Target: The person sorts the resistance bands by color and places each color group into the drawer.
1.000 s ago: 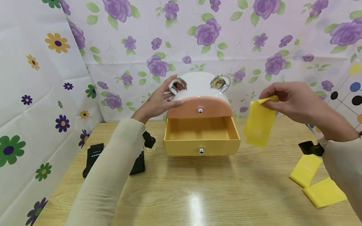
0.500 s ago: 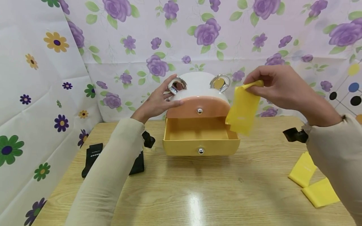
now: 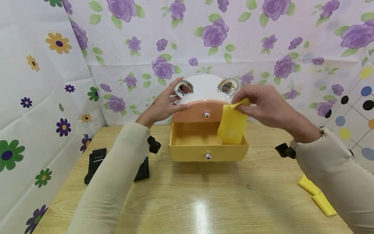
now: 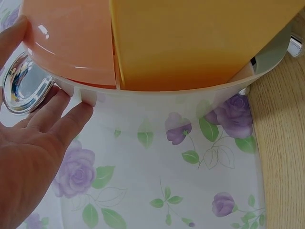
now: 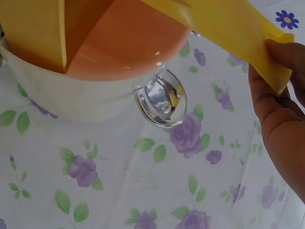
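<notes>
Got my right hand [image 3: 263, 100] pinching yellow cloth [image 3: 232, 126] at the drawer [image 3: 187, 153], left hand [image 3: 160, 106] spread against the box [image 3: 204, 84]; print [image 3: 98, 161] on black cloth [image 3: 94, 169] unreadable remotely.

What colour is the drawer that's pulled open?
Yellow; the open drawer shows best in the head view.

On the bench [image 3: 201, 191], before the sheet [image 3: 187, 35], stood the cabinet [image 3: 204, 86]. A cloth [image 3: 232, 125] hung at its lower drawer's [image 3: 187, 153] right end. Folded bundles [image 3: 324, 204] lay to the right, socks [image 3: 94, 164] to the left.
</notes>
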`<action>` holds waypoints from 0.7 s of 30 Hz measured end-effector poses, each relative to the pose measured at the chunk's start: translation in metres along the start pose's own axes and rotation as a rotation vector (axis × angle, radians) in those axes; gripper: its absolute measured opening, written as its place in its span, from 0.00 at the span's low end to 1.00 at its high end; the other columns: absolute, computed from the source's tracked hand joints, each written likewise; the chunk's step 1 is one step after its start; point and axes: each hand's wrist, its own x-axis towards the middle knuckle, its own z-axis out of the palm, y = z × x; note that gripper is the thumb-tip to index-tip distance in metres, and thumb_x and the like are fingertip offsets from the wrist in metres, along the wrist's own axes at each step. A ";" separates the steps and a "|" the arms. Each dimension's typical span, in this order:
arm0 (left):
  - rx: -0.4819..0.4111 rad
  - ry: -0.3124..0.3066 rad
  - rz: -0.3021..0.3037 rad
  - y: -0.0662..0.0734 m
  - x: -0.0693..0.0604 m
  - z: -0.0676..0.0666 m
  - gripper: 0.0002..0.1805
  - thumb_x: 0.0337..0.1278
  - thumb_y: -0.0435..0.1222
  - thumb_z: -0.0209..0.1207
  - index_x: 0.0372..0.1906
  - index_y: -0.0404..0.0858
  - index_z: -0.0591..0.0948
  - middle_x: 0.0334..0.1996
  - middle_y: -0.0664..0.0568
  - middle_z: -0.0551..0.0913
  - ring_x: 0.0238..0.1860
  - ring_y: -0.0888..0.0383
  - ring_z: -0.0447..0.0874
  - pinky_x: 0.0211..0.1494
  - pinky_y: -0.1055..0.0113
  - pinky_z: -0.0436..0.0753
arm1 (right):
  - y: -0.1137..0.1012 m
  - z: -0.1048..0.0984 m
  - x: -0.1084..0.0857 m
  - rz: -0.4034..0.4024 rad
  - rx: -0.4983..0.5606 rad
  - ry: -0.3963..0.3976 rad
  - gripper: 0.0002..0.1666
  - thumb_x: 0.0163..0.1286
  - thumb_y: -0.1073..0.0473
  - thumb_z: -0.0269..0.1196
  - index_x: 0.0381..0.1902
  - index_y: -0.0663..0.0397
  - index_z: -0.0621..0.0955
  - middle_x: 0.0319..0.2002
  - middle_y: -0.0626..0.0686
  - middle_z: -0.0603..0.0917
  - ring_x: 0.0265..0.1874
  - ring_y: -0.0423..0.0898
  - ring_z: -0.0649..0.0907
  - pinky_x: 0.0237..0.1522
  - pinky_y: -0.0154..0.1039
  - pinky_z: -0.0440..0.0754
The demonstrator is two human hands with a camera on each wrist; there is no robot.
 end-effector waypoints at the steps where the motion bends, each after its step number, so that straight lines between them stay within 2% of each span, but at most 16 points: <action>1: -0.001 0.000 0.000 0.000 0.000 0.000 0.52 0.61 0.40 0.69 0.81 0.60 0.48 0.76 0.47 0.52 0.73 0.43 0.62 0.69 0.57 0.73 | 0.001 0.003 -0.002 0.004 0.007 -0.005 0.12 0.62 0.77 0.67 0.39 0.59 0.86 0.40 0.52 0.86 0.37 0.44 0.82 0.42 0.23 0.81; 8: 0.003 0.003 0.000 -0.002 0.002 0.000 0.52 0.61 0.40 0.69 0.80 0.63 0.49 0.76 0.47 0.53 0.73 0.44 0.62 0.68 0.57 0.73 | 0.015 0.025 -0.014 0.046 0.036 -0.050 0.11 0.63 0.76 0.67 0.38 0.57 0.86 0.37 0.49 0.86 0.33 0.43 0.80 0.34 0.28 0.80; 13: 0.005 0.003 0.005 -0.002 0.002 0.000 0.52 0.61 0.39 0.69 0.80 0.62 0.49 0.75 0.47 0.53 0.73 0.44 0.63 0.69 0.58 0.73 | 0.030 0.043 -0.020 0.104 0.064 -0.061 0.11 0.62 0.76 0.68 0.37 0.56 0.86 0.37 0.49 0.87 0.35 0.44 0.81 0.34 0.31 0.80; 17: -0.001 0.003 0.004 -0.002 0.002 0.000 0.52 0.61 0.39 0.69 0.80 0.62 0.49 0.76 0.47 0.52 0.73 0.43 0.62 0.69 0.58 0.73 | 0.042 0.054 -0.021 0.142 0.019 -0.091 0.10 0.62 0.74 0.69 0.39 0.57 0.86 0.39 0.50 0.86 0.37 0.46 0.80 0.37 0.38 0.78; 21: -0.009 -0.001 0.000 -0.001 0.001 0.000 0.52 0.61 0.39 0.69 0.80 0.62 0.48 0.77 0.47 0.51 0.73 0.43 0.61 0.69 0.58 0.73 | 0.051 0.059 -0.021 0.128 -0.040 -0.113 0.12 0.61 0.74 0.70 0.42 0.60 0.85 0.43 0.54 0.85 0.39 0.50 0.80 0.41 0.46 0.80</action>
